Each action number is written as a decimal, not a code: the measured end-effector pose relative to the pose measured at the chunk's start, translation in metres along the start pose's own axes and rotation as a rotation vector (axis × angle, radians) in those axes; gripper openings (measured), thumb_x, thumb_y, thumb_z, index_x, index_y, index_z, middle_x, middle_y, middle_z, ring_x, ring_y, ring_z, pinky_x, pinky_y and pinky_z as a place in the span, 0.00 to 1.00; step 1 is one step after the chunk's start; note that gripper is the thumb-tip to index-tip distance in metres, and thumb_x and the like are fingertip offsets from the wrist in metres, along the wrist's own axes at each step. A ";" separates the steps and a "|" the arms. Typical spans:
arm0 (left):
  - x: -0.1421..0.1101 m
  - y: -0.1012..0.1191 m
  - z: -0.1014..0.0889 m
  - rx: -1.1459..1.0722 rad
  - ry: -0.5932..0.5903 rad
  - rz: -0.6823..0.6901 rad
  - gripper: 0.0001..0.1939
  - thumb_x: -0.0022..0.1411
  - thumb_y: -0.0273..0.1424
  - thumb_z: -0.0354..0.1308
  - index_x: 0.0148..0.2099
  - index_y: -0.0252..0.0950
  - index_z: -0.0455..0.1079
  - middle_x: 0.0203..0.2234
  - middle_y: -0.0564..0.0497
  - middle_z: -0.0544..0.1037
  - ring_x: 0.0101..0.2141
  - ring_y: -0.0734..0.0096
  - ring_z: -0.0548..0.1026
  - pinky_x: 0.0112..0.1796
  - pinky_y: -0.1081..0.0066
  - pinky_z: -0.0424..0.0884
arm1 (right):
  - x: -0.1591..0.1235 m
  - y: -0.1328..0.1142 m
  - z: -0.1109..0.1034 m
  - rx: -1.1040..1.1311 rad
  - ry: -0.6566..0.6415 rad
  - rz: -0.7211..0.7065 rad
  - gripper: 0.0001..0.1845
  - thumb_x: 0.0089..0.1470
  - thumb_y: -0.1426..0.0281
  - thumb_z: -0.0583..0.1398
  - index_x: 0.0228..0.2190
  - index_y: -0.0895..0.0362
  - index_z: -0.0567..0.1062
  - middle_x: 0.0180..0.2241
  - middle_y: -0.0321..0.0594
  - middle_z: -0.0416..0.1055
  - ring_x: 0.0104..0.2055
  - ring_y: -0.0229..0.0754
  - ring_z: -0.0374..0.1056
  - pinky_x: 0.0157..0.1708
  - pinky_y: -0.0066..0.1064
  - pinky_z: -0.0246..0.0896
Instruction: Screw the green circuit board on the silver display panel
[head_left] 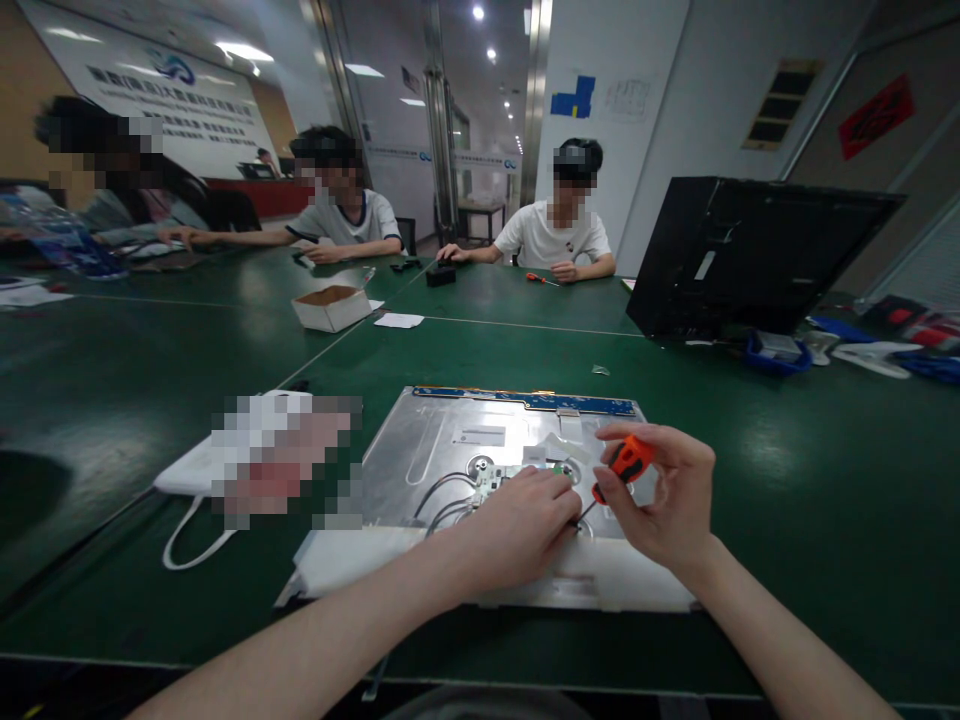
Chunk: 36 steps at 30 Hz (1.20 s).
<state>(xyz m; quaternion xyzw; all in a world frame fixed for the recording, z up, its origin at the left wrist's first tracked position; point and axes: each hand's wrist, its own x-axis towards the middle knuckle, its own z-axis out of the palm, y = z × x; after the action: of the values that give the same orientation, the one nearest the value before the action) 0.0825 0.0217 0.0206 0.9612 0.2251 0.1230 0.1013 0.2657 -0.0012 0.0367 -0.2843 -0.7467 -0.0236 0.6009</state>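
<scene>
A metal display panel (427,440) lies flat on the green table, with a blue circuit strip (525,401) along its far edge. Near its middle sits a small circuit board (491,482) with dark cables running off to the left. My right hand (671,495) grips an orange and black screwdriver (630,462) by its handle, the shaft slanting down to the left toward the panel. Closed and resting over the board's near side is my left hand (529,520), close to the screwdriver's tip. My left fingers curl downward, hiding whatever they hold and the exact spot where the tip meets.
To the left lies a white pouch or device with a strap (199,465), partly blurred. A small open box (332,308) and a paper slip (399,321) are farther off. A black monitor (750,260) stands at the right beside a blue tray (778,352). Several people sit across the table (480,350).
</scene>
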 end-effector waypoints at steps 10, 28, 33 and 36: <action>0.001 0.002 -0.001 0.030 -0.007 -0.016 0.04 0.68 0.25 0.53 0.40 0.34 0.69 0.38 0.46 0.77 0.39 0.60 0.75 0.44 0.61 0.70 | 0.006 -0.006 -0.005 -0.104 -0.096 -0.051 0.29 0.60 0.78 0.56 0.61 0.52 0.64 0.44 0.45 0.72 0.36 0.41 0.71 0.25 0.30 0.72; 0.004 0.003 0.002 0.012 -0.009 -0.021 0.04 0.68 0.25 0.54 0.44 0.34 0.69 0.42 0.43 0.78 0.43 0.56 0.76 0.47 0.58 0.69 | 0.005 -0.005 -0.002 -0.132 -0.069 -0.099 0.28 0.61 0.74 0.59 0.61 0.49 0.65 0.36 0.40 0.74 0.28 0.39 0.69 0.23 0.28 0.68; 0.006 0.002 0.002 0.043 -0.032 -0.019 0.02 0.66 0.26 0.56 0.42 0.34 0.68 0.42 0.43 0.77 0.43 0.56 0.76 0.47 0.58 0.69 | 0.006 -0.006 -0.003 -0.067 -0.127 -0.082 0.30 0.62 0.75 0.55 0.64 0.52 0.60 0.33 0.38 0.75 0.26 0.40 0.71 0.22 0.29 0.69; 0.006 0.003 0.002 0.048 -0.057 -0.018 0.06 0.66 0.26 0.57 0.46 0.33 0.68 0.45 0.42 0.77 0.45 0.55 0.75 0.49 0.58 0.69 | 0.003 -0.004 -0.002 -0.057 -0.111 -0.073 0.29 0.61 0.74 0.58 0.62 0.52 0.61 0.33 0.38 0.75 0.26 0.40 0.72 0.23 0.30 0.71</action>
<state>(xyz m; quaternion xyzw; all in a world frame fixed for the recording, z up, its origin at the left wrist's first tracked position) 0.0895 0.0217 0.0205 0.9644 0.2337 0.0892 0.0856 0.2650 -0.0038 0.0414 -0.2748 -0.7879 -0.0508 0.5488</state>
